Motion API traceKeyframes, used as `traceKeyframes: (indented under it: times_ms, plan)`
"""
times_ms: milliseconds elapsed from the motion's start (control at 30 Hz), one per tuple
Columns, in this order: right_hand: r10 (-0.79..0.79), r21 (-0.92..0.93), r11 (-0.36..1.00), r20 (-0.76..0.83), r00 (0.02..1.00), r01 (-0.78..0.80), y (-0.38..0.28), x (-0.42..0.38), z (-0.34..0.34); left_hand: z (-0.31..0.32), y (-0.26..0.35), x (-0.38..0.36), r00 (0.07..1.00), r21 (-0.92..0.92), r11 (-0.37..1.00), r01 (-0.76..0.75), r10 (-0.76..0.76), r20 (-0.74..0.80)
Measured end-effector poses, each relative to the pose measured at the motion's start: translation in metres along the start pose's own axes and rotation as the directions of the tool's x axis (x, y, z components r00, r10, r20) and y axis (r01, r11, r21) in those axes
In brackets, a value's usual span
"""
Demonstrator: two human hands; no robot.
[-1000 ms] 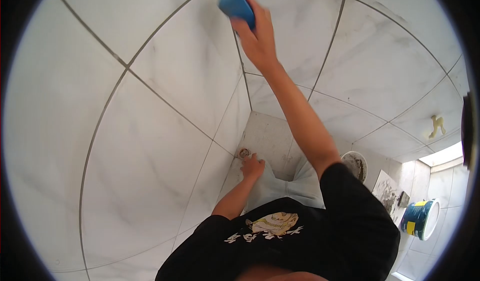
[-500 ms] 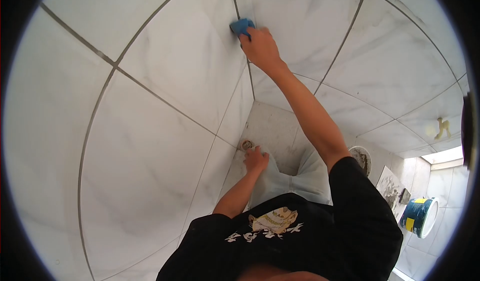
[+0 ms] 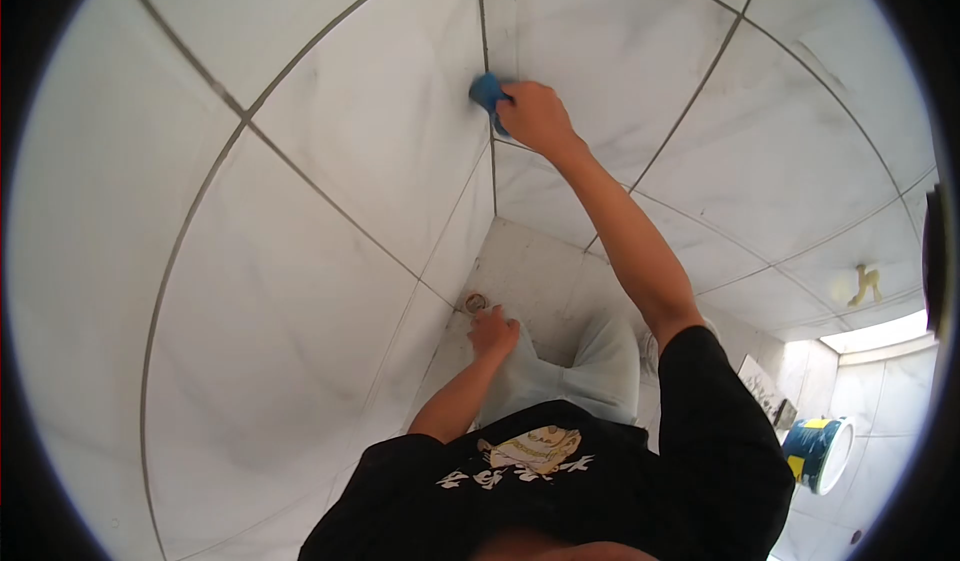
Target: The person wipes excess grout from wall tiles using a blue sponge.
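My right hand (image 3: 538, 116) is closed around a bunched blue cloth (image 3: 487, 91), its exact kind blurred. The cloth presses into the corner where two white marbled tile walls (image 3: 330, 151) meet, on the dark joint line (image 3: 484, 31). Part of it hangs below my fingers. Down at the left, my left hand (image 3: 493, 332) lies on my knee with fingers spread and nothing in them. Close to its fingertips is a round opening (image 3: 476, 303) in the floor by the wall.
A dark green bucket (image 3: 819, 455) with a yellow label lies tilted at the lower right. Near it is a mortar-smeared board (image 3: 764, 386) with a dark block on its edge. A yellowish fitting or smear (image 3: 864, 285) marks the right wall.
My right hand has brought the blue cloth down along the corner joint. The view has shifted slightly. My left hand stays on my knee.
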State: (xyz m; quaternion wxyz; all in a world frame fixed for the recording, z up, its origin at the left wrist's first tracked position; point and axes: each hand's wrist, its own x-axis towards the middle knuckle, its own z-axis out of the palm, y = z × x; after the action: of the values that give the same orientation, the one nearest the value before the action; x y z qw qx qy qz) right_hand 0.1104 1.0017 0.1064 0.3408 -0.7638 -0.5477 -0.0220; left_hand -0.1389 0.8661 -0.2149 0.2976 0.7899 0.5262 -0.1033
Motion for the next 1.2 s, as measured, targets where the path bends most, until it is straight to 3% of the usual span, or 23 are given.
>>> traceKeyframes:
  times_ms: [33, 100, 167, 267, 333, 433, 467, 533, 600, 733, 767, 800, 867, 900, 967, 1033, 1167, 1200]
  plan:
    - [-0.016, -0.010, 1.000, 0.007, 1.000, 0.016, -0.001, -0.002, -0.010, -0.001, 0.000, 0.000, 1.000, 0.013, 1.000, 0.010, -0.010, -0.009]
    - [-0.131, 0.142, 0.969, -0.391, 0.911, 0.200, -0.018, -0.004, -0.044, 0.000, 0.000, 0.002, 1.000, -0.003, 1.000, -0.002, 0.002, -0.023]
    - [-0.277, 0.068, 0.917, -0.598, 0.752, 0.392, -0.055, 0.017, -0.085, 0.002, -0.005, -0.003, 1.000, 0.017, 1.000, -0.006, 0.006, -0.010]
    - [-0.245, 0.120, 0.911, -0.611, 0.753, 0.394, -0.077, 0.066, -0.093, 0.002, -0.002, -0.002, 1.000, 0.060, 0.998, -0.002, 0.002, -0.003]
    - [-0.341, -0.127, 0.924, -0.698, 0.630, 0.360, -0.068, 0.084, -0.065, 0.000, -0.001, -0.002, 0.999, 0.005, 1.000, -0.018, 0.018, -0.039]
    - [-0.253, -0.125, 0.966, -0.626, 0.738, 0.226, -0.036, 0.055, -0.008, -0.001, -0.001, -0.002, 1.000, -0.036, 0.999, -0.020, 0.020, -0.022]
    - [-0.176, 0.057, 0.960, -0.637, 0.750, 0.274, -0.026, 0.039, 0.017, 0.000, -0.002, 0.000, 1.000, -0.033, 0.999, -0.013, 0.013, -0.016]
    - [-0.097, -0.059, 0.995, -0.552, 0.828, 0.077, -0.005, 0.005, 0.060, 0.006, 0.000, 0.004, 1.000, 0.056, 0.998, 0.008, -0.007, -0.019]
    - [-0.052, -0.005, 0.998, -0.499, 0.865, 0.057, 0.022, -0.026, 0.102, -0.002, 0.004, 0.000, 1.000, 0.051, 0.999, 0.014, -0.014, 0.009]
    - [0.102, -0.038, 0.993, -0.229, 0.968, -0.113, 0.072, -0.077, 0.173, -0.003, 0.004, 0.002, 1.000, 0.034, 0.999, 0.019, -0.019, 0.023]
    - [0.175, -0.032, 0.983, -0.119, 0.977, -0.180, 0.071, -0.083, 0.173, -0.006, 0.004, 0.002, 1.000, 0.036, 0.999, 0.021, -0.022, 0.022]
    - [0.174, -0.031, 0.983, -0.118, 0.978, -0.179, 0.073, -0.088, 0.171, -0.008, 0.005, 0.000, 0.999, 0.018, 1.000, 0.016, -0.016, 0.046]
    - [0.259, -0.097, 0.964, 0.112, 0.959, -0.248, 0.073, -0.093, 0.157, -0.011, 0.006, 0.002, 0.999, -0.004, 1.000, 0.002, -0.001, 0.054]
    - [0.248, -0.099, 0.966, 0.101, 0.964, -0.238, 0.066, -0.097, 0.142, -0.007, 0.003, 0.002, 0.998, -0.015, 1.000, 0.004, -0.003, 0.056]
    - [0.156, 0.176, 0.974, -0.088, 0.984, -0.139, 0.052, -0.094, 0.109, -0.009, 0.005, 0.006, 0.999, -0.030, 1.000, -0.001, 0.002, 0.034]
    - [-0.010, 0.369, 0.912, -0.420, 0.907, 0.181, 0.021, -0.068, 0.065, -0.012, 0.008, -0.003, 1.000, 0.016, 1.000, 0.003, -0.003, 0.027]
    - [-0.115, 0.219, 0.906, -0.697, 0.708, 0.363, -0.041, 0.001, -0.010, -0.003, 0.003, -0.001, 1.000, 0.008, 1.000, -0.004, 0.004, -0.003]
    - [-0.108, 0.226, 0.907, -0.690, 0.716, 0.354, -0.036, 0.013, -0.002, -0.002, 0.001, -0.001, 0.999, -0.002, 1.000, -0.027, 0.027, -0.022]
